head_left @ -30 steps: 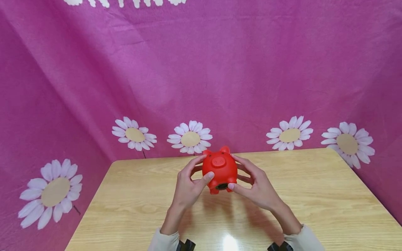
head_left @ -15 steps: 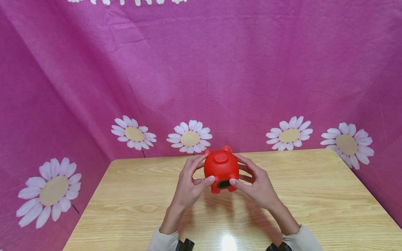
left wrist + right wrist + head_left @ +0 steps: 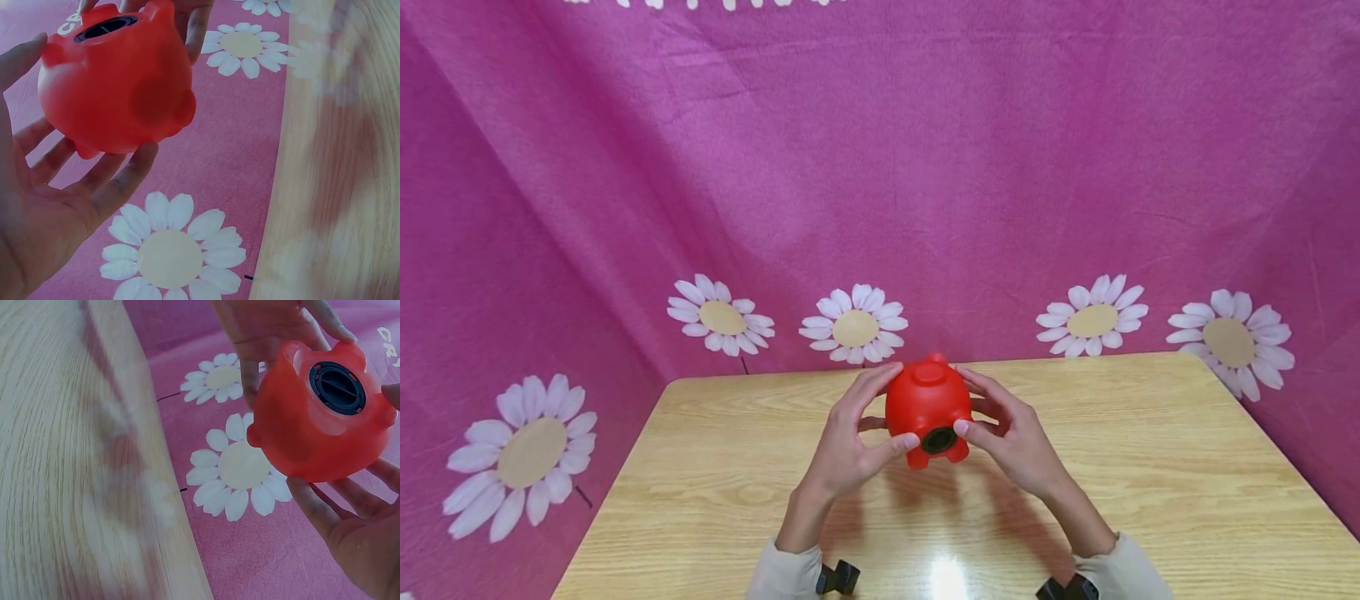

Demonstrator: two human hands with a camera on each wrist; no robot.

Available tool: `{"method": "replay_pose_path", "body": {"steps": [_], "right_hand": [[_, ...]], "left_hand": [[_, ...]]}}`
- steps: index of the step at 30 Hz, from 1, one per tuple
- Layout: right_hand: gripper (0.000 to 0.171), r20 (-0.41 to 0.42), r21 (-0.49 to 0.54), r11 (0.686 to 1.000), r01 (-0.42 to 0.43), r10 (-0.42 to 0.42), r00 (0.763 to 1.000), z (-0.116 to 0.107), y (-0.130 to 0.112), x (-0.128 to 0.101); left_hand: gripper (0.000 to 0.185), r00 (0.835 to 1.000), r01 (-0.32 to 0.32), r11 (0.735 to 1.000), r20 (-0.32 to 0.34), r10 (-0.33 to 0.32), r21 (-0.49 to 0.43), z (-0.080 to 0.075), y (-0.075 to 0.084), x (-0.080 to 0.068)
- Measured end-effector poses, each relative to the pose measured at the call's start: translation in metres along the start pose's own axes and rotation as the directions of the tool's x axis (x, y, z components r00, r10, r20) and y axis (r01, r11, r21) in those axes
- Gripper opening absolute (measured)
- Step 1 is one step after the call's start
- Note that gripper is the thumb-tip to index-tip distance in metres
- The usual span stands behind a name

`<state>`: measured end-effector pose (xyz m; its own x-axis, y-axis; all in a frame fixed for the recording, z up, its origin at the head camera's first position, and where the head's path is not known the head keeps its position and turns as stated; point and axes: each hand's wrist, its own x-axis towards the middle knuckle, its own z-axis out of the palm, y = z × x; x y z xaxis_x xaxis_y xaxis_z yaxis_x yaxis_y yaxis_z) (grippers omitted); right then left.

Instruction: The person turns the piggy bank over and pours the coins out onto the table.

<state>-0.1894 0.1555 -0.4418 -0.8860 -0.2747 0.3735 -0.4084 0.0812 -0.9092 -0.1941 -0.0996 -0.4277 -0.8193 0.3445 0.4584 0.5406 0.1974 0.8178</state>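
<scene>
Red piggy bank [image 3: 927, 402] held mid-frame in head view, above wooden table [image 3: 1150, 467], tipped so the black plug [image 3: 938, 439] on its belly faces the cam. L hand [image 3: 848, 442] and R hand [image 3: 1011, 437]: fingers curled round the sides, thumbs pressed near the plug.

Step, by my read: inspecting/turning the bank. Next calls for a thumb-and-finger pinch on the plug to twist it.

Vs 1.0 s ago: bank pitched further back, snout nearly out of sight, plug fuller in view. Plug seating unclear, wrist views soft.

The red piggy bank [image 3: 928, 400] has tipped further back, its black plug [image 3: 938, 439] showing more.
</scene>
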Motion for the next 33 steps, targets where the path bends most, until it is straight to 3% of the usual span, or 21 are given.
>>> {"method": "replay_pose_path", "body": {"steps": [10,18,21,33], "right_hand": [[0.062,0.012,-0.041,0.999,-0.022,0.023,1.000,-0.0036,-0.0011,-0.0016],[0.060,0.013,-0.071,0.997,-0.031,0.032,0.999,-0.0045,-0.0022,-0.0022],[0.059,0.012,-0.078,0.996,-0.032,0.033,0.999,-0.0047,-0.0027,-0.0019],[0.053,0.074,-0.074,0.997,-0.035,0.041,0.996,-0.0036,-0.0036,-0.0016]], "left_hand": [[0.083,0.999,0.021,1.000,0.032,-0.022,0.014,-0.0016,0.0022,-0.0004],[0.084,1.000,-0.013,0.972,-0.020,0.018,0.233,-0.0002,0.0042,-0.0003],[0.084,0.999,-0.030,0.965,-0.024,0.038,0.260,0.0001,0.0044,-0.0004],[0.090,0.997,-0.064,0.985,0.060,0.055,0.159,0.0016,0.0051,-0.0006]]}}
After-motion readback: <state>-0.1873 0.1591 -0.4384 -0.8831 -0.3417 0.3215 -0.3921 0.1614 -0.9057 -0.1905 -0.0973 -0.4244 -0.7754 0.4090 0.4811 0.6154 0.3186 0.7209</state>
